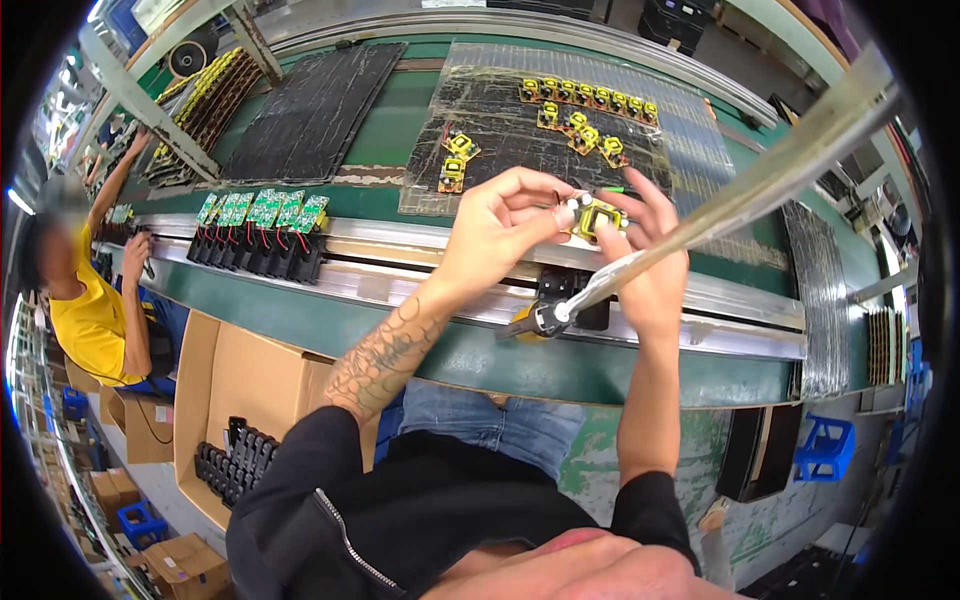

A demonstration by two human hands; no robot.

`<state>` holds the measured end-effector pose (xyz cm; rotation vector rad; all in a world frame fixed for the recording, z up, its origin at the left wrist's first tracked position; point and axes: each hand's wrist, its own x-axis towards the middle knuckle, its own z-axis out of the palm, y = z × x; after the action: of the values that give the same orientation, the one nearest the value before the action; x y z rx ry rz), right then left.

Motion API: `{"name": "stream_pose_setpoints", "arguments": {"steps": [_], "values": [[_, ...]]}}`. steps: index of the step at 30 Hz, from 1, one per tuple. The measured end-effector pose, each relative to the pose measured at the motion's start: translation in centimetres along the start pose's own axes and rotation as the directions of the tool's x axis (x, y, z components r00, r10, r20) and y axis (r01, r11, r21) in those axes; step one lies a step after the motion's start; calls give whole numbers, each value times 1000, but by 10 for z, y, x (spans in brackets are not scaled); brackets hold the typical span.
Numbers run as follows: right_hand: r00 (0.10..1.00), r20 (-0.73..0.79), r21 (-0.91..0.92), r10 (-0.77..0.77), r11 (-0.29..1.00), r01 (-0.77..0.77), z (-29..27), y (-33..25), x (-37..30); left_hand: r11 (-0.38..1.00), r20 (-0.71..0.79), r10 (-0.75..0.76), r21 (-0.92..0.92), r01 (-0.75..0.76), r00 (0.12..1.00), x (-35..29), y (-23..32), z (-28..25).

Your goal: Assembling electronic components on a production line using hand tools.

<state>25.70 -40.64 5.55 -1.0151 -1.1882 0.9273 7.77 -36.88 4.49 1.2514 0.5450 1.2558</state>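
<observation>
Above the metal rail, I hold a small circuit board (598, 222) with a yellow-wrapped transformer between both hands. My left hand (500, 228) is closed, its thumb and fingertips pinching the board's left edge by some white parts. My right hand (648, 262) grips the other side with its thumb at the near edge and its fingers partly spread behind. A small green part (613, 189) shows by the right fingers. Below the hands, a black plastic housing (556, 284) sits at the rail, beside a yellow and black tool (540, 321).
Several similar boards (590, 95) lie on the dark mat (480, 110) beyond. Green boards wired to black housings (262, 212) line the rail at left. A slanting pole (740, 180) crosses at right. A cardboard box (250, 370) holds black parts. A co-worker (85, 310) is at far left.
</observation>
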Motion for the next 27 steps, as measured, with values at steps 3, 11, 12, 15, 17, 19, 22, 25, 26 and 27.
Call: {"name": "stream_pose_setpoints", "arguments": {"steps": [3,11,12,15,17,19,22,25,26,27], "values": [[998,60,47,-14,999,12,4,15,13,995,-136,-49,-96,36,990,-7,-2,-6],[996,-26,95,-90,991,92,-20,11,26,938,-260,-207,-326,117,943,-10,-2,-61],[983,114,157,-147,979,128,-20,12,29,935,-151,-208,-322,150,966,-7,0,-63],[798,500,359,-337,919,164,-18,15,38,693,454,-400,-419,587,796,7,-4,-49],[806,492,293,-331,934,205,-16,14,44,716,412,-387,-428,551,825,7,-10,-39],[825,461,158,-328,945,288,-14,12,48,761,335,-365,-430,486,869,5,-16,-31],[886,413,54,-212,977,208,-14,22,39,841,217,-324,-380,386,921,2,-18,-32],[958,260,-9,120,993,-122,-20,31,21,970,25,-188,-152,189,982,5,-13,-32],[957,260,-17,130,991,-130,-20,32,18,968,22,-193,-161,194,981,5,-14,-32],[953,255,-36,165,986,-161,-17,33,14,976,27,-156,-148,158,987,5,-16,-31]]}}
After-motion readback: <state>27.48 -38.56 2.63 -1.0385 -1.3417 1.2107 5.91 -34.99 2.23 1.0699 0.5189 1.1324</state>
